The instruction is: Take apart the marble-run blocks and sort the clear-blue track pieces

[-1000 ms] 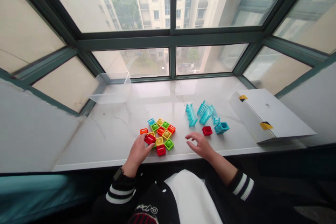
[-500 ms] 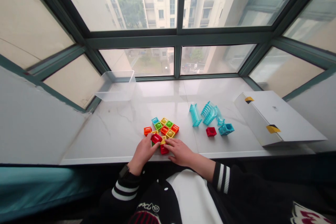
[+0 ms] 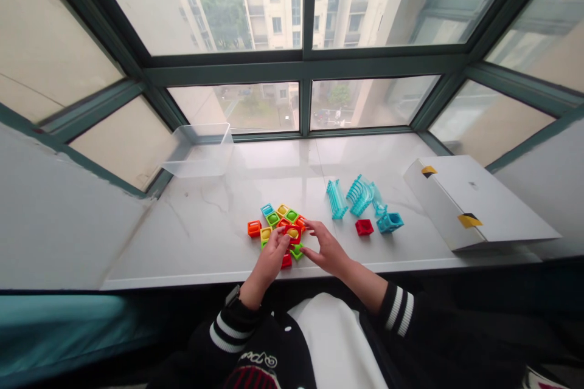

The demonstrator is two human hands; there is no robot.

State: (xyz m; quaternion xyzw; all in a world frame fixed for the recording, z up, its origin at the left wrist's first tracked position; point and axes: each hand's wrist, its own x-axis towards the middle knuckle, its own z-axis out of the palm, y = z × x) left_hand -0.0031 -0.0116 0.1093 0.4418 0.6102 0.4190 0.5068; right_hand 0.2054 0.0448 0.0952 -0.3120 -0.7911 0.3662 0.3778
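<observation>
My left hand (image 3: 270, 258) is closed on a red block (image 3: 293, 233), whose open face shows a yellow rounded middle. The red block is over the near right part of a cluster of colourful toy blocks. My right hand (image 3: 332, 250) is at the right side of the cluster, thumb and fingers apart. Its index fingertip is by an orange block (image 3: 300, 222) and its thumb by a green block (image 3: 297, 251); whether either touches is unclear. An orange block (image 3: 254, 229), a yellow block (image 3: 266, 234) and a blue block (image 3: 267, 210) show on the left. Another red block (image 3: 286, 261) lies in front.
Right of the cluster lie a straight translucent blue track piece (image 3: 336, 199), a curved one (image 3: 360, 194), a loose red block (image 3: 364, 227) and a blue block (image 3: 390, 222). A clear plastic bin (image 3: 198, 152) stands back left; a white box (image 3: 488, 200) is at right.
The red block in my left hand has moved right and turned, now showing its yellow middle. My right hand has shifted right and its fingers have spread. The view has shifted slightly.
</observation>
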